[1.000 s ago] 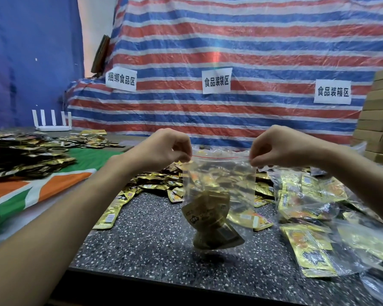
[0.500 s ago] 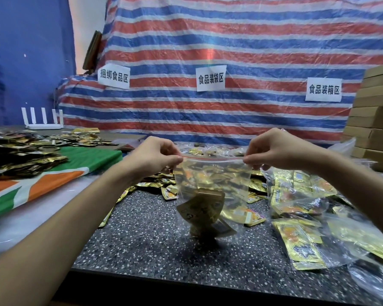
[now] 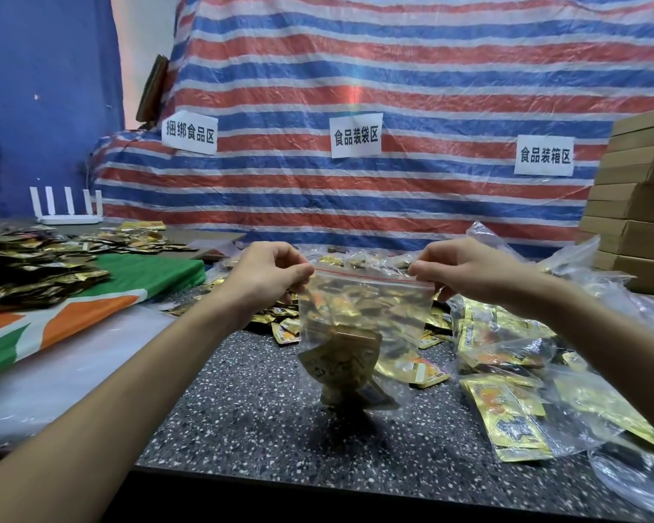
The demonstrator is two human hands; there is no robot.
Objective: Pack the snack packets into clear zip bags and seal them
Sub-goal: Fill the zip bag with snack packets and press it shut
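I note the clear zip bag (image 3: 363,307) hanging upright at frame centre over the speckled table (image 3: 261,428); whether its bottom touches the surface I cannot tell. My left hand (image 3: 269,275), fingers curled, pinches the bag's top corner at 10 o'clock. The right hand (image 3: 465,271), also curled, pinches the opposite corner at 2 o'clock. The red zip strip (image 3: 359,274) runs taut between them; sealed or not, I cannot tell. Gold snack packets (image 3: 344,364) sit bunched at the bag's 6 o'clock end. Filled bags (image 3: 506,371) are heaped at its 3 to 4 o'clock.
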